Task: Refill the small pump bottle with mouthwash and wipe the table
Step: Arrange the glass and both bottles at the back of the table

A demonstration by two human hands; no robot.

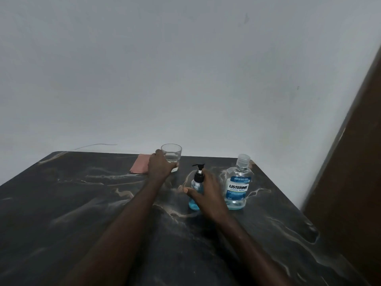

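Head view, single frame. Findings as follows.

Left hand (159,164): fingers curled round the lower half of a clear drinking glass (172,152), which stands upright near the table's (82,203) far edge. Whether the glass holds any liquid cannot be told.

Right hand (209,193): cupped about the small pump bottle (195,183), thumb laid across the front of its body, fingers rising beside the black pump collar. The hand is blurred, so whether the fingers actually clamp the bottle cannot be told.

Pump bottle: upright, roughly midway along the far half of the table, pump head (199,167) fitted, blue liquid in the lower part.

Listerine Cool Mint bottle (239,187): upright just beside the pump bottle, toward the far right corner, clear cap (243,159) on, partly full.

Folded pink cloth (140,166): flat at the far edge, just left of the glass and partly hidden by the left hand (presumably the wiping cloth).

Assessment: the work appears to be at its opening step, securing the pump bottle; no refilling is evident, as both closures are in place.

Next move, in my judgement: steady the pump bottle's body and unscrew the collar, lifting the dip tube straight out. The bottle is light and narrow, so a sideways pull could tip it against the Listerine bottle.
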